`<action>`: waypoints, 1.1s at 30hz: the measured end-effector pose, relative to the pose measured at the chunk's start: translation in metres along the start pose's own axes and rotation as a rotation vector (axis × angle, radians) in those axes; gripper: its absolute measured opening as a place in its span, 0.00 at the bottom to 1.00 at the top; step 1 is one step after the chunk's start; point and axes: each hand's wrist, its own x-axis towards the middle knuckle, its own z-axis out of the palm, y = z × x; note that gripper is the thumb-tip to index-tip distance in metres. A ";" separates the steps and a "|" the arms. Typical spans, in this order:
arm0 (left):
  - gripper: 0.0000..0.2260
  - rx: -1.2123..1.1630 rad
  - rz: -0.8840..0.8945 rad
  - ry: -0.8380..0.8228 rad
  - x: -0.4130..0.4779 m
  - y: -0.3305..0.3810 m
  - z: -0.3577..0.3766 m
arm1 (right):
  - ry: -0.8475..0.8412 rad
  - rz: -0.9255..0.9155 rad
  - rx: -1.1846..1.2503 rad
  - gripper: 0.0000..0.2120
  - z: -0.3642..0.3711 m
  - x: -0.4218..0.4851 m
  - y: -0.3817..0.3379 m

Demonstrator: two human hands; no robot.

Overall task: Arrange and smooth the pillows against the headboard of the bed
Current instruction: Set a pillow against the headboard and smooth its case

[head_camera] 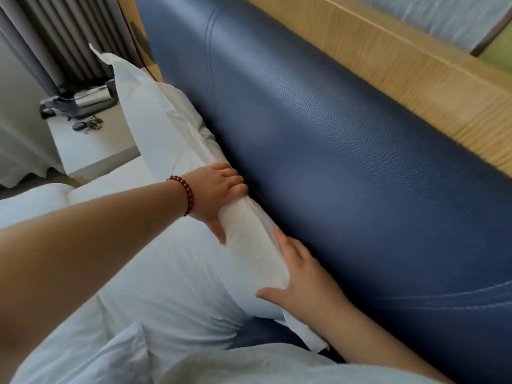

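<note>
Pillow: white, stood on its long edge, its back against the foot of the headboard; a loose flap of the case hung off the near end.
Headboard: dark blue, padded, grained like leather, with stitched seams.
Left hand: fingers curled over the pillow's top edge on the headboard side, thumb down the front face, gripping it; a bracelet of dark red beads sat on the wrist.
Right hand: lay flat on the near end of the pillow close against the headboard, fingers straight, thumb spread, holding nothing.
More white pillow fabric: stood farther along the headboard; whether it was a second pillow could not be told.
White bedding: lay in front of the pillow, away from the headboard.
Wooden panel: ran above the headboard.
White counter: beyond the headboard's far end, bearing keys and a black object, too blurred to name.
Grey curtain: hung behind the counter
</note>
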 end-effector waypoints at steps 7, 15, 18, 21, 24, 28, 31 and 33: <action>0.42 -0.013 -0.057 0.025 -0.044 0.007 0.006 | 0.001 -0.103 -0.034 0.49 -0.012 -0.002 -0.017; 0.46 -0.186 -0.547 0.261 -0.122 -0.014 -0.062 | 0.428 -0.410 -0.184 0.39 -0.103 0.003 -0.116; 0.46 -0.354 -0.746 0.345 -0.159 -0.032 -0.094 | 0.668 -0.527 -0.105 0.29 -0.144 0.011 -0.164; 0.45 -0.535 -0.867 0.535 -0.195 -0.039 -0.106 | 0.711 -0.549 -0.013 0.25 -0.162 0.024 -0.202; 0.37 -0.748 -0.920 0.659 -0.219 -0.033 -0.102 | 0.568 -0.519 0.217 0.32 -0.168 0.035 -0.224; 0.33 -0.872 -1.030 0.683 -0.238 -0.032 -0.084 | 0.208 -0.424 0.520 0.37 -0.159 0.047 -0.225; 0.32 -0.917 -1.123 0.678 -0.247 -0.042 -0.067 | 0.158 -0.369 0.564 0.32 -0.134 0.066 -0.223; 0.33 -0.880 -1.178 0.663 -0.246 -0.050 -0.053 | 0.224 -0.360 0.501 0.28 -0.122 0.081 -0.230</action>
